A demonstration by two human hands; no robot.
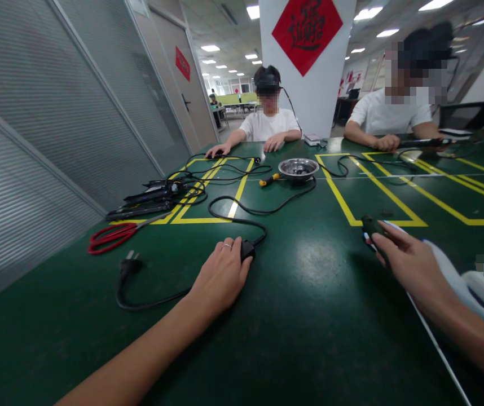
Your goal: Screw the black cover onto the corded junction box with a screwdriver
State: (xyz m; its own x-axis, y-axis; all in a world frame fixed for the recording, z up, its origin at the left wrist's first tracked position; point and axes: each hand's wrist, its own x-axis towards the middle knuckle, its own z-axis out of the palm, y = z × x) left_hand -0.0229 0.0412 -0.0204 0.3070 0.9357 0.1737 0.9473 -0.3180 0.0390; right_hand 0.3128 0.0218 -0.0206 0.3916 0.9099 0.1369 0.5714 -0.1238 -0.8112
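My left hand [220, 273] rests on the green table, its fingers closed round a small black cord connector [247, 249]. From it a black cord [261, 232] curls away toward the metal bowl [299, 168]. A two-pin plug [130, 264] lies to the left, on a cord that runs under my left wrist. At the right, my right hand [409, 265] grips a dark, rounded, handle-like piece [371, 224]; its kind is not clear. Beneath that hand shows a bit of something blue, white and red, mostly covered. A white cloth-like thing [447, 265] lies beside the right forearm.
Red-handled scissors [113, 237] lie at the left, near a pile of long black tools [149, 197] with tangled cords. A yellow-and-black handle [269, 180] is beside the bowl. Yellow tape [388, 197] marks the table. Two people in white shirts sit across, hands on the table.
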